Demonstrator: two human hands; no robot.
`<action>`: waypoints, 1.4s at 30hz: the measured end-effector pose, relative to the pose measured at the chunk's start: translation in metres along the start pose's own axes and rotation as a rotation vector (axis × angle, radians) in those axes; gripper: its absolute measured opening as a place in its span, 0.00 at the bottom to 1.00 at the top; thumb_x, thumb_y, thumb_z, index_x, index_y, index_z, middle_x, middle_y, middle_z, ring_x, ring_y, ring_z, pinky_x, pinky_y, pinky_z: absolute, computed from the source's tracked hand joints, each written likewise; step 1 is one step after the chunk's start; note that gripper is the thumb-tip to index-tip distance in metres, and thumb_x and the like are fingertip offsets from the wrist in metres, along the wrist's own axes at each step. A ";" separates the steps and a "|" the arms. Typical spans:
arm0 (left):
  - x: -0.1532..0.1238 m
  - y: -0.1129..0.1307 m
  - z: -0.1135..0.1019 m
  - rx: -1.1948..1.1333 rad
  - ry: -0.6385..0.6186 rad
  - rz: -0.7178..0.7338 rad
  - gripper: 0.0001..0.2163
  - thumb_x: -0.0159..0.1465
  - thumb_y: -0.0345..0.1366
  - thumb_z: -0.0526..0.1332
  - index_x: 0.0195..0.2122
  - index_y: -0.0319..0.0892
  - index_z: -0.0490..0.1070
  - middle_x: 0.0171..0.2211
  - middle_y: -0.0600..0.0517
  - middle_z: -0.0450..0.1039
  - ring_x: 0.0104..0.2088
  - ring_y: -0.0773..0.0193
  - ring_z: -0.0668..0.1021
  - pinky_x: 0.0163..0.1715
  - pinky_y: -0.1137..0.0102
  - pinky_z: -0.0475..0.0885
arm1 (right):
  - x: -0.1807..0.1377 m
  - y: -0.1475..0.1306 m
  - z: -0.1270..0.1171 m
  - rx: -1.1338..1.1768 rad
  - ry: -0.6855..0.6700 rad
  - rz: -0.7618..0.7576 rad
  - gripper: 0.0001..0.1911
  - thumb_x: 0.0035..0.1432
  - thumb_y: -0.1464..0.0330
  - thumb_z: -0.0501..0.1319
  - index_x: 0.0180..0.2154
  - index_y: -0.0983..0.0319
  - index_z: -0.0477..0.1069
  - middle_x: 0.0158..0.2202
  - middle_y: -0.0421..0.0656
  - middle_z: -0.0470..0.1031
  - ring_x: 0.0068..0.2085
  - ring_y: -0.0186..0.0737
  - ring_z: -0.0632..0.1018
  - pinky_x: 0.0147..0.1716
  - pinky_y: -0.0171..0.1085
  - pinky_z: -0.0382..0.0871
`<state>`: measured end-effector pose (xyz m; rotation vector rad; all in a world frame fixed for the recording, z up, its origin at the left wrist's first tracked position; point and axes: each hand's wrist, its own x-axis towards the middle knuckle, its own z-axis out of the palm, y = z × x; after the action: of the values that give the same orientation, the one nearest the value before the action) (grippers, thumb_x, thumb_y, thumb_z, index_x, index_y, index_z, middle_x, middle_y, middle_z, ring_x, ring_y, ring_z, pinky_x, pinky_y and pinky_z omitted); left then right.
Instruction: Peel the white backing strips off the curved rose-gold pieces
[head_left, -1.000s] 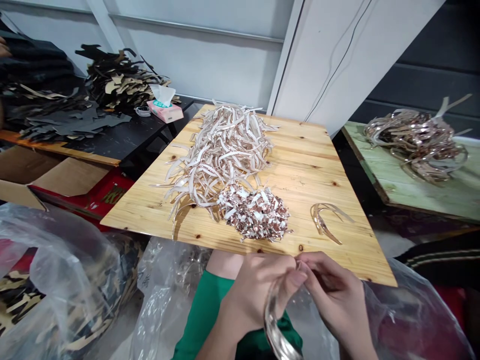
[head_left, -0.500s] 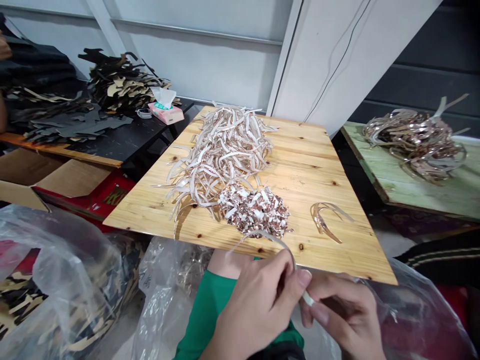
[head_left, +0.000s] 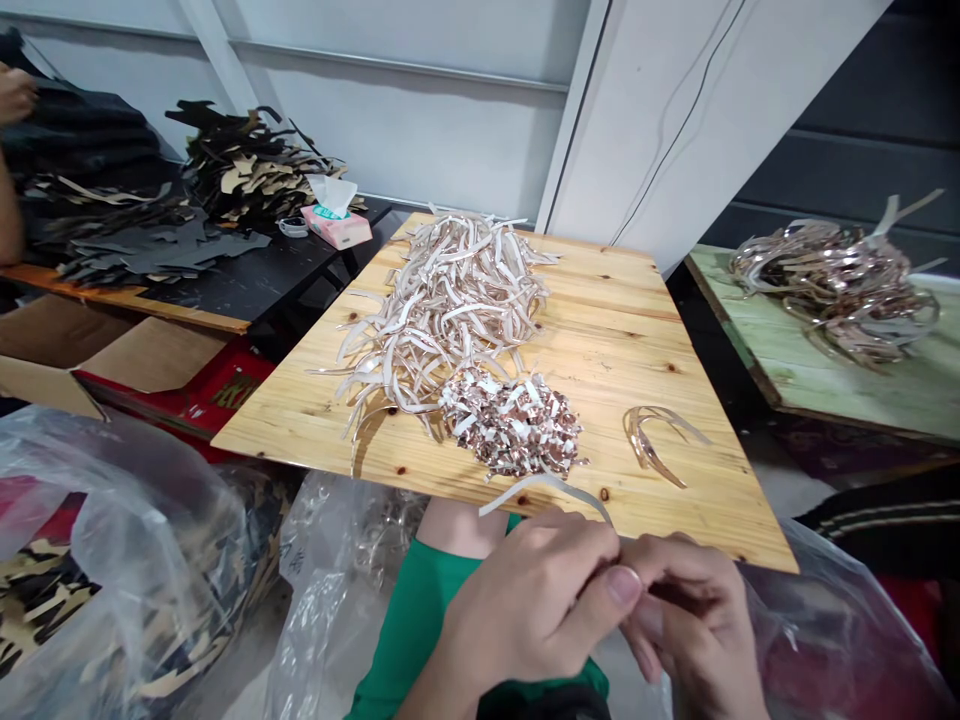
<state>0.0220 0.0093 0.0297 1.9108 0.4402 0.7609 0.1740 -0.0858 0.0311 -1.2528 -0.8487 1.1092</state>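
My left hand (head_left: 540, 600) is closed in a pinch on a thin curved strip (head_left: 556, 486), pale on its visible side. The free end of that strip arcs leftward above the board's front edge. Pressed up against it, my right hand (head_left: 694, 610) has its fingers curled around the strip's other end, which the fingers hide. Just beyond the hands lies a heap of small copper-and-white scraps (head_left: 517, 425) on the wooden board (head_left: 600, 330). Behind it rises a big pile of long metallic strips (head_left: 457, 290). A few loose copper strips (head_left: 649, 445) lie at the right.
Another bundle of strips (head_left: 840, 285) is on a green-topped table at the right. To the left, a black table (head_left: 292, 265) bears dark cut pieces and a tissue box (head_left: 337, 225). A co-worker's hand (head_left: 15, 95) shows far left. Plastic bags (head_left: 315, 600) flank my legs.
My hands have come closer together, hiding the strip's white end that showed between them. The strip's free end has shifted and now arcs lower. The co-worker's hand has come further into view.
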 end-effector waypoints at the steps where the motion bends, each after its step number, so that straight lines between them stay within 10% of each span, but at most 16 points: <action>1: 0.000 -0.001 0.001 0.017 0.012 0.024 0.27 0.83 0.59 0.41 0.33 0.47 0.59 0.27 0.53 0.67 0.29 0.61 0.71 0.33 0.64 0.64 | -0.001 0.000 0.001 0.013 0.004 0.029 0.20 0.62 0.55 0.77 0.24 0.59 0.79 0.11 0.37 0.71 0.12 0.31 0.64 0.19 0.34 0.59; 10: 0.004 -0.015 0.008 -0.063 0.080 0.191 0.23 0.85 0.51 0.44 0.35 0.47 0.62 0.25 0.55 0.67 0.26 0.63 0.69 0.33 0.64 0.66 | -0.003 0.007 -0.002 0.310 -0.044 0.089 0.15 0.62 0.56 0.76 0.31 0.56 0.76 0.14 0.28 0.57 0.15 0.26 0.44 0.19 0.33 0.46; 15: 0.006 -0.022 0.016 -0.228 0.117 0.164 0.23 0.83 0.54 0.48 0.32 0.47 0.58 0.23 0.55 0.62 0.24 0.64 0.66 0.29 0.65 0.63 | 0.015 0.003 0.005 0.514 -0.299 0.083 0.17 0.64 0.59 0.71 0.27 0.57 0.70 0.10 0.24 0.43 0.10 0.22 0.38 0.13 0.28 0.36; 24: 0.005 -0.024 0.019 -1.004 0.113 0.051 0.25 0.81 0.55 0.58 0.30 0.48 0.56 0.15 0.62 0.51 0.17 0.72 0.53 0.19 0.71 0.49 | 0.036 -0.008 0.029 0.865 -0.610 0.091 0.31 0.68 0.60 0.67 0.22 0.54 0.48 0.09 0.22 0.39 0.06 0.23 0.38 0.09 0.24 0.40; 31: -0.008 -0.015 0.003 -0.678 0.281 0.068 0.23 0.82 0.48 0.57 0.29 0.44 0.60 0.21 0.57 0.57 0.22 0.70 0.61 0.25 0.70 0.58 | 0.028 0.006 0.016 0.267 -0.256 0.057 0.27 0.67 0.39 0.64 0.36 0.57 0.73 0.22 0.33 0.63 0.19 0.32 0.58 0.19 0.33 0.48; 36: -0.010 -0.006 -0.004 -0.457 0.279 0.103 0.21 0.84 0.45 0.53 0.32 0.45 0.60 0.24 0.56 0.59 0.25 0.67 0.65 0.29 0.68 0.60 | 0.011 0.007 0.017 -0.290 -0.108 -0.059 0.24 0.75 0.50 0.67 0.31 0.57 0.71 0.26 0.35 0.65 0.28 0.36 0.66 0.30 0.36 0.60; 42: -0.005 -0.005 -0.004 -0.208 0.212 -0.012 0.26 0.79 0.59 0.59 0.32 0.46 0.58 0.26 0.57 0.61 0.26 0.65 0.65 0.30 0.66 0.59 | 0.001 -0.003 0.027 -0.384 -0.017 -0.145 0.25 0.79 0.50 0.62 0.31 0.57 0.71 0.26 0.37 0.70 0.28 0.38 0.68 0.32 0.37 0.61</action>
<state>0.0152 0.0111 0.0248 1.6404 0.4827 0.9676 0.1495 -0.0770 0.0378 -1.4695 -1.1857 0.8662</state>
